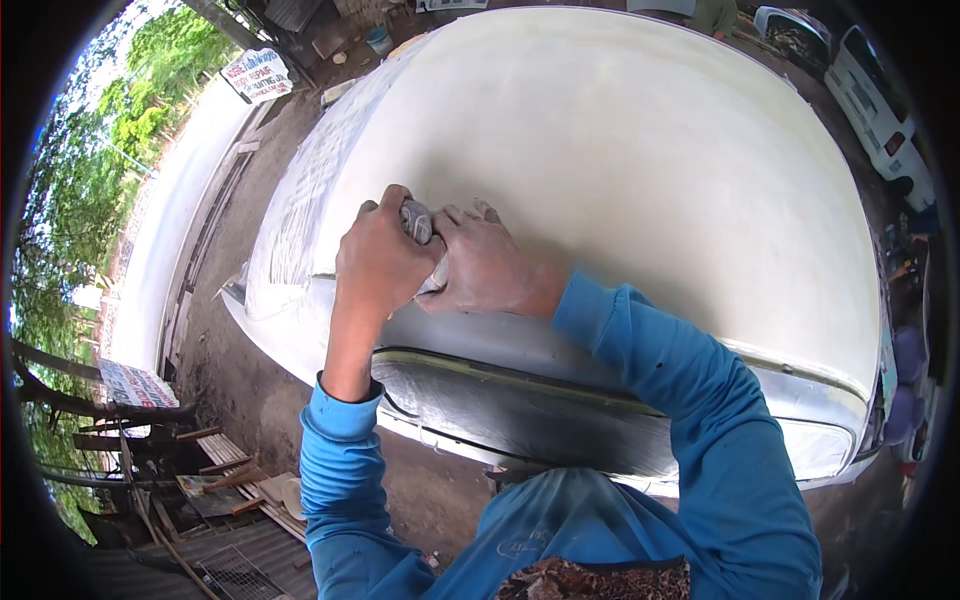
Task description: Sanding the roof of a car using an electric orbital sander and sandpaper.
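Observation:
My left hand (383, 255) and my right hand (482, 262) are side by side, both closed on a dusty grey block (416, 222), which shows between them; its underside is hidden. They hold it against the pale cream car roof (640, 150), near the edge closest to me and toward the left end. Below the roof edge runs a dark side window (530, 410). Left of my hands, the sloping end of the car has streaky white patches (300, 210).
A long white wall (170, 215) with lettered signs and greenery lies left. Wooden planks (225, 455) and a wire grid (240, 575) lie at lower left. A white vehicle (870, 100) is at upper right, with purple objects (905, 365) below it. A blue bucket (378, 40) stands behind.

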Demonstrator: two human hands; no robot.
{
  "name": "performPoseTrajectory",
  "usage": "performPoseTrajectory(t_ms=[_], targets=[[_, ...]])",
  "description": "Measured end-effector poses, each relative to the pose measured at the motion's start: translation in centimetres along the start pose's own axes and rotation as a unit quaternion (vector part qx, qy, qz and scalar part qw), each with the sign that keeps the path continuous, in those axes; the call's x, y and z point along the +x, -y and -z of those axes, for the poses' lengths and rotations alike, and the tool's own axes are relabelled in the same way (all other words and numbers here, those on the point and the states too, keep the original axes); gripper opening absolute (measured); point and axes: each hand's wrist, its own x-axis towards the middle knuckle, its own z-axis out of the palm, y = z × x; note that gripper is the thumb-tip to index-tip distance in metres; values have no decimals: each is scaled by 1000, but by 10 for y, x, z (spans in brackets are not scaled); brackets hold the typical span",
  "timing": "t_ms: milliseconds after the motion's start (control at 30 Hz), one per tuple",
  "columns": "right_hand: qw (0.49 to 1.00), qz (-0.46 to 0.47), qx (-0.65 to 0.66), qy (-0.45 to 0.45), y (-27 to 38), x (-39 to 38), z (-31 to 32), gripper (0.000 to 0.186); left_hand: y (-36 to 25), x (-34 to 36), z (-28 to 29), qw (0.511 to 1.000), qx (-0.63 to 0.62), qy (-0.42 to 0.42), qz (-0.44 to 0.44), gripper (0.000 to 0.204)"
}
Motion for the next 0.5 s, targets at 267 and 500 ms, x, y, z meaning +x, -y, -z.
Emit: performPoseTrajectory(t_ms=[267, 500], targets=[[998, -64, 5, 19, -49, 51, 15, 79, 2, 84, -22, 999, 4, 30, -29, 45], [997, -72, 11, -1, -146, 130, 21, 78, 8, 214, -63, 996, 21, 82, -37, 53]])
